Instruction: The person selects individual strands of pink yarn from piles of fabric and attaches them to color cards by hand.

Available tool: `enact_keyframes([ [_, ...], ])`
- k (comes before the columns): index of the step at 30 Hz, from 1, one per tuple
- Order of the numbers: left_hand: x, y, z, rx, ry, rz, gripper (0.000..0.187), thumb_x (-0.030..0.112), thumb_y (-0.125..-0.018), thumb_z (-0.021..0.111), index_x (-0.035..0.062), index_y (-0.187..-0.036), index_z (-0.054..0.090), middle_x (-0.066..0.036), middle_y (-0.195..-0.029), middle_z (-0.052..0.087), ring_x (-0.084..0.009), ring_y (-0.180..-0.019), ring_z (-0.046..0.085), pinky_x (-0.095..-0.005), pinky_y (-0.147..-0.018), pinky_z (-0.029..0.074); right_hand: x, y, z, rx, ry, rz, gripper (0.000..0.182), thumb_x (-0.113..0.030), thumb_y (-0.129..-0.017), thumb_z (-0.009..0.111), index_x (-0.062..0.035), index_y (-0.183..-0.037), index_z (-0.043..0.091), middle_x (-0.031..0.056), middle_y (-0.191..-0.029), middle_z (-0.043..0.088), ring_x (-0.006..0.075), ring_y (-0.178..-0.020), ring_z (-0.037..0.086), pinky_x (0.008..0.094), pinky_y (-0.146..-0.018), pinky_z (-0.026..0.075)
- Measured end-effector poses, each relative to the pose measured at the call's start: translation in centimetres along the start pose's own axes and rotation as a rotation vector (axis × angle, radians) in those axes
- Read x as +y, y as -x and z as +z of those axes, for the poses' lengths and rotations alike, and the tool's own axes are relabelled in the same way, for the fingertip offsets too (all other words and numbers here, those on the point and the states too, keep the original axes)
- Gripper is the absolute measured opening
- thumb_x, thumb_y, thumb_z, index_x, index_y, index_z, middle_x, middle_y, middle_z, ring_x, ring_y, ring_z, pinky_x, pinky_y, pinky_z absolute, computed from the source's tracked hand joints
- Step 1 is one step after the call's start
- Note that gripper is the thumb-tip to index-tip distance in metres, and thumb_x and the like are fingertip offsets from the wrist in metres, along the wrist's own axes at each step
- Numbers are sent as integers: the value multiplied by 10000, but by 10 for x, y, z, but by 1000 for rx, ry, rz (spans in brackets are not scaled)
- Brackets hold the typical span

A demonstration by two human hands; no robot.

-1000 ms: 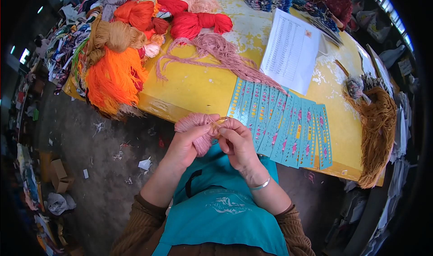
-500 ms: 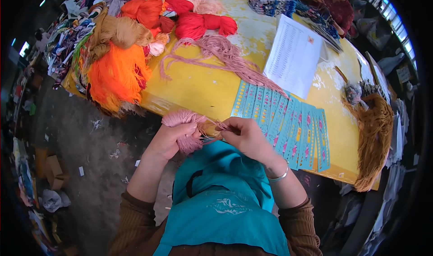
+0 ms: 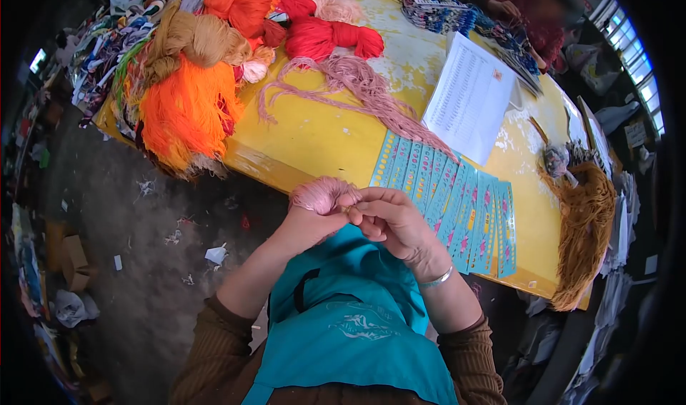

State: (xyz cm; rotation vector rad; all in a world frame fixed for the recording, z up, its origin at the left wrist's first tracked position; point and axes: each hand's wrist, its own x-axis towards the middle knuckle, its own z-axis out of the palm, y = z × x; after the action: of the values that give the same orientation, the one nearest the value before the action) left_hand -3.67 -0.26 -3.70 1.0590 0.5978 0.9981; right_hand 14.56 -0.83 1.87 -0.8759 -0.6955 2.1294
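Note:
A pale pink yarn bundle (image 3: 321, 193) is held over the front edge of the table, above the teal apron. My left hand (image 3: 309, 226) is closed round its lower side. Against it, my right hand (image 3: 391, 223) pinches at the bundle's right end, its fingertips meeting my left thumb; the strands between them are too small to make out. Beyond my hands, long dusty-pink strands (image 3: 368, 94) lie across the yellow table, their ends reaching the row of teal printed cards (image 3: 446, 198).
Orange yarn (image 3: 189, 108), red yarn (image 3: 329, 39) and tan yarn (image 3: 196, 37) are heaped at the table's left. A white printed sheet (image 3: 471, 94) lies beyond the cards. Brown yarn (image 3: 586, 233) hangs at the right edge. Another person (image 3: 532, 19) is at the far right.
Both hands have come together, my left hand moving right with the pink bundle. The bundle now looks more compact, and the loose strands between the hands no longer show.

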Motion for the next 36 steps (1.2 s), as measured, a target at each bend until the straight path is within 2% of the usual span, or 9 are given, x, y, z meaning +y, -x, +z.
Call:
enact_keyframes([
  [7, 5, -1, 5, 420, -356, 269, 52, -9, -863, 624, 9, -819, 603, 5, -714, 565, -44, -556, 462, -224, -475, 351, 0, -1, 7, 127, 157, -104, 219, -38, -891, 557, 49, -1087, 600, 48, -752, 601, 61, -507, 438, 181, -443, 321],
  [13, 12, 1, 4, 422, -387, 270, 50, 1, -869, 613, -19, -823, 607, -4, -709, 559, -65, -637, 521, -252, -562, 423, -1, -2, 15, 140, 1339, -579, 124, -65, -830, 662, -14, -942, 649, 99, -707, 620, 249, -601, 585, 339, -564, 460],
  [17, 23, 2, -5, 389, -75, 85, 73, 20, -871, 599, -40, -895, 633, -14, -730, 584, -85, -683, 566, -264, -595, 460, -18, 3, 32, 106, 1396, -547, 64, -74, -841, 678, -11, -852, 670, 104, -842, 658, 263, -703, 617, 319, -657, 479],
  [19, 37, 9, -25, 357, 59, -85, 96, 67, -859, 628, 5, -930, 640, 23, -610, 496, -52, -524, 469, -235, -466, 365, -23, -8, 23, 127, 1332, -913, 74, -91, -854, 675, -21, -878, 677, 107, -975, 665, 247, -856, 622, 328, -785, 474],
  [21, 57, 26, -55, 305, 319, -220, 101, 98, -875, 617, 108, -778, 587, 75, -504, 327, -37, -389, 296, -219, -383, 218, -24, -11, 15, 126, 738, -667, 87, -81, -880, 634, -11, -864, 684, 128, -1113, 645, 238, -1035, 574, 356, -901, 434],
  [26, 105, 88, -169, 184, 1058, 126, 262, 217, -1005, 441, 38, -918, 612, 76, -468, 355, -38, -388, 327, -202, -396, 289, -89, -11, -37, -102, -175, -673, 234, -162, -954, 441, -20, -822, 572, 176, -1125, 621, 290, -1134, 529, 392, -984, 393],
  [28, 124, 117, -201, 346, 985, 291, 278, 185, -1009, 428, -28, -997, 607, 66, -469, 348, -51, -394, 327, -194, -399, 292, -126, 7, -64, -8, -168, -818, 216, -129, -951, 427, -27, -805, 549, 116, -950, 615, 261, -919, 568, 376, -877, 444],
  [30, 139, 146, -235, 483, 889, 358, 273, 164, -1006, 436, -55, -1026, 598, 58, -475, 336, -59, -397, 318, -194, -396, 286, -166, 38, -94, 52, -298, -866, 177, -112, -913, 470, -51, -749, 495, 6, -671, 410, 104, -557, 323, 237, -544, 326],
  [36, 178, 246, -398, 717, 672, 490, 233, 111, -989, 450, -54, -1052, 601, 55, -518, 288, -57, -429, 271, -193, -406, 249, -282, 193, -210, 605, -95, -1222, 186, -136, -938, 485, -51, -775, 520, 10, -668, 497, 76, -458, 252, 226, -413, 187],
])
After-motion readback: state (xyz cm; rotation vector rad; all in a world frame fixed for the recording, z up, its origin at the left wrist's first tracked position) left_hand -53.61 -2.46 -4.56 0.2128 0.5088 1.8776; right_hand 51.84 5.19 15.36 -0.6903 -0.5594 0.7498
